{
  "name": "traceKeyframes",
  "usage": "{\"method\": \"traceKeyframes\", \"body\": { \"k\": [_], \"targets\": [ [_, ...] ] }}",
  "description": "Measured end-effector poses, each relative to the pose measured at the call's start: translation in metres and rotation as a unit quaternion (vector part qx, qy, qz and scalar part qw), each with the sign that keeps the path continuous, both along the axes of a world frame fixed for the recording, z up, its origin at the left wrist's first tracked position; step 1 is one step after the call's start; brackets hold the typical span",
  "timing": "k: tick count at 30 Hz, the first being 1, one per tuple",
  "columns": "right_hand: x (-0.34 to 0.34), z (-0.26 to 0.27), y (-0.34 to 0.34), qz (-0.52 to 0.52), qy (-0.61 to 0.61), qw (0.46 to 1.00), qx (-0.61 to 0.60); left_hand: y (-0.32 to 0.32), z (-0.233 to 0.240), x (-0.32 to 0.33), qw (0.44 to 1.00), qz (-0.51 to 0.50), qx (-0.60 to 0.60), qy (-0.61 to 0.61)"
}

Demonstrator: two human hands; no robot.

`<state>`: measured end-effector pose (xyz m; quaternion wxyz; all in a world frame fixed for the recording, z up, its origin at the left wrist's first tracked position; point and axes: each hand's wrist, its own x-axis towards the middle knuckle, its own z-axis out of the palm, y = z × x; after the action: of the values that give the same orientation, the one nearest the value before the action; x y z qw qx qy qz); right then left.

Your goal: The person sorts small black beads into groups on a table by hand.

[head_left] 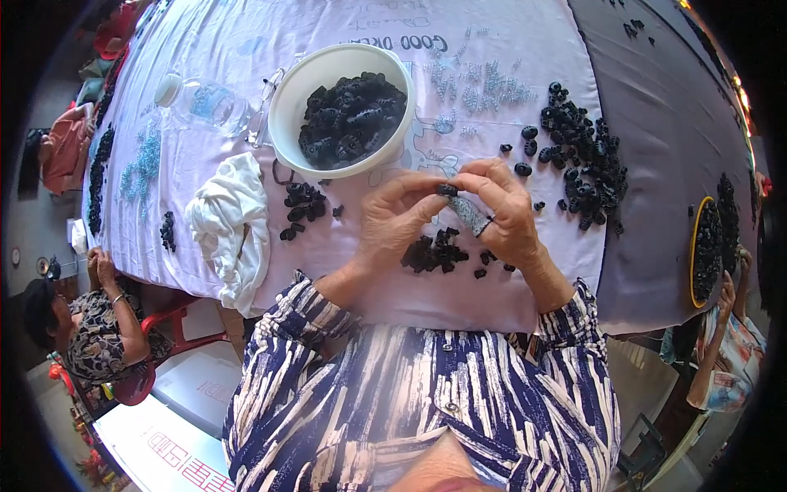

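My left hand and my right hand meet over the cloth, both gripping one small black part between their fingertips. A grey knitted finger sleeve covers one finger of the right hand. Below the hands lies a pile of small black pieces. Beyond them stands a white plastic bowl holding many black parts. To the right is a heap of rounded black parts; to the left, a smaller group. Small clear or metallic pieces are spread beyond the right hand.
A crumpled white cloth lies left, near a clear plastic bottle on its side and a pair of glasses. Bluish small pieces lie farther left. People sit at both sides; the one at right is by a yellow-rimmed tray.
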<state>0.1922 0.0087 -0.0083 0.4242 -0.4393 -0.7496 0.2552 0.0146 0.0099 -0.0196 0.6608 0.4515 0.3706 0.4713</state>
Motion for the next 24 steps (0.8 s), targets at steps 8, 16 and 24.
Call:
{"method": "traceKeyframes", "body": {
  "k": [8, 16, 24],
  "targets": [
    [0.003, 0.001, 0.001, 0.024, -0.035, 0.999, 0.014, -0.003, -0.003, -0.001, 1.000, 0.004, 0.000, -0.004],
    [0.023, 0.002, 0.002, -0.025, -0.011, 0.999, -0.020, -0.001, 0.009, -0.001, 0.997, -0.018, -0.074, -0.006],
    [0.016, 0.014, 0.015, -0.040, -0.101, 0.994, 0.015, -0.002, 0.001, -0.005, 0.997, -0.073, -0.018, 0.016]
  ]
}}
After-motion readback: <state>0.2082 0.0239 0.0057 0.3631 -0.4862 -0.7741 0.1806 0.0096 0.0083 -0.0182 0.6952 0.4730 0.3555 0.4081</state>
